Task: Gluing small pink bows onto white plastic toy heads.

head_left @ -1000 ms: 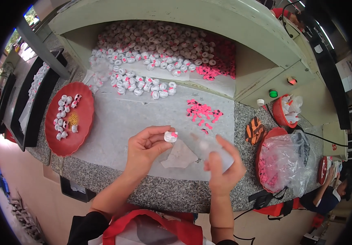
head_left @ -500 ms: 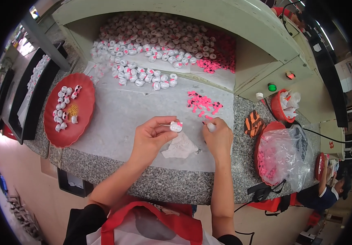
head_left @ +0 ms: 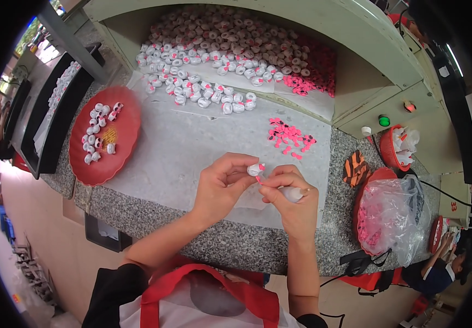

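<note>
Hands together: left hand (head_left: 219, 185) pinching a white bead (head_left: 254, 170), right hand (head_left: 296, 212) a pink piece (head_left: 259, 179) and bottle (head_left: 292, 193).
I had them apart moments ago; the piece is now at the bead's five o'clock.

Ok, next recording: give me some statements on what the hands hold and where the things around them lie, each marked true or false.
1. The left hand holds a small white piece with pink on it. True.
2. The right hand is empty. False: it holds a small white bottle.
3. The scalloped red plate is left of both hands. True.
4. The loose pile of pink pieces lies on that plate. False: it lies on the pale sheet, beyond the hands.
5. A clear plastic bag lies over part of the red dish on the right. True.
</note>
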`<state>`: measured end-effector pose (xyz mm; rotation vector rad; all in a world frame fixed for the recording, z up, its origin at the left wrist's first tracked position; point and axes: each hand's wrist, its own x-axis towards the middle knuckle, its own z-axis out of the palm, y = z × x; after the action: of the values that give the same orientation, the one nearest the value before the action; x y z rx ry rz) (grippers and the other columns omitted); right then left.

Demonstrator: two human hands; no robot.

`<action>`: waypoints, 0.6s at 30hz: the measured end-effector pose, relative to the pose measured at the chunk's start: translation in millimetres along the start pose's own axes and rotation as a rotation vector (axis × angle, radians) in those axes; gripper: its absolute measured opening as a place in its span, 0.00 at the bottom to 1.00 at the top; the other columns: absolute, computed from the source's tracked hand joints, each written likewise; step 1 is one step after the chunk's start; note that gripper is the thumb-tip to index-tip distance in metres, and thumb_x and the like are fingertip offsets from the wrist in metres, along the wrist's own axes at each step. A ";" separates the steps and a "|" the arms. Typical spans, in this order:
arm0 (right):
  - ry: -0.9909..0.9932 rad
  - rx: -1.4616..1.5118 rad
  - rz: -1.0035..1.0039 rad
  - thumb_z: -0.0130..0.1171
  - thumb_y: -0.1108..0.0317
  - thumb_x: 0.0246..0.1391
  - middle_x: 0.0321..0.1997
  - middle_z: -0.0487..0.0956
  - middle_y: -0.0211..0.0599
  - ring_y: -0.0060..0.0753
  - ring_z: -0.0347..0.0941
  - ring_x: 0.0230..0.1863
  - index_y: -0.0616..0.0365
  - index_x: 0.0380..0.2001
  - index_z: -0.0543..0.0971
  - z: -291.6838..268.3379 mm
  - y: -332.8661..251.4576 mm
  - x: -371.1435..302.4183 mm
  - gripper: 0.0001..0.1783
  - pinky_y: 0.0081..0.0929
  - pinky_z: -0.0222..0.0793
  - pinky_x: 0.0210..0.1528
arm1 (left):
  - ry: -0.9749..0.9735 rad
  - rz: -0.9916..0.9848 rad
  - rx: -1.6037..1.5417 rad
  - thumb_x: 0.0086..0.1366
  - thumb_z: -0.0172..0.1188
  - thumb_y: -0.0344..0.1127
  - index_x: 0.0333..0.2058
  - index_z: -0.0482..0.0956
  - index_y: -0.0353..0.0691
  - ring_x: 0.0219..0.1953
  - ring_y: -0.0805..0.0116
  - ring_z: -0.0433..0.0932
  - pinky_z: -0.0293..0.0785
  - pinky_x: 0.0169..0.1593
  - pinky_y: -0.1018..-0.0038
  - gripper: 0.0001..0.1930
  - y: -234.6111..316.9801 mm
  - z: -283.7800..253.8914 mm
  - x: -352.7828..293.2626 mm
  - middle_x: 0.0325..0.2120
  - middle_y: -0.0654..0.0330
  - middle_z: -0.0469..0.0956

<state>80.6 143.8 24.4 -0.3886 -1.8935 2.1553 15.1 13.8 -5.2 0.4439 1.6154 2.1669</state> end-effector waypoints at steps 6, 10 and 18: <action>0.108 -0.042 0.149 0.61 0.78 0.40 0.20 0.74 0.29 0.16 0.67 0.21 0.63 0.24 0.75 8.0 -2.9 1.9 0.05 0.13 0.64 0.23 | -0.003 0.105 0.053 0.51 0.53 0.16 0.38 0.72 0.32 0.41 0.69 0.73 0.73 0.44 0.78 0.14 3.2 -3.1 -2.6 0.39 0.56 0.70; 0.136 -0.056 0.166 0.62 0.78 0.39 0.20 0.73 0.29 0.15 0.66 0.22 0.62 0.25 0.74 3.1 1.0 1.7 0.07 0.12 0.63 0.24 | -0.070 0.139 0.091 0.51 0.52 0.15 0.39 0.73 0.32 0.42 0.68 0.73 0.72 0.45 0.77 0.15 8.7 -0.4 -2.5 0.41 0.54 0.69; 0.090 -0.132 0.053 0.63 0.79 0.38 0.24 0.74 0.28 0.13 0.67 0.25 0.62 0.29 0.76 2.8 2.3 0.9 0.11 0.12 0.63 0.27 | -0.159 -0.046 -0.172 0.52 0.53 0.17 0.40 0.73 0.31 0.42 0.68 0.72 0.70 0.44 0.77 0.14 7.3 -8.0 3.0 0.40 0.52 0.71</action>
<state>78.7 141.3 22.5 -0.5572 -2.0021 2.0143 7.8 6.8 -0.4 0.5075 1.3305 2.1548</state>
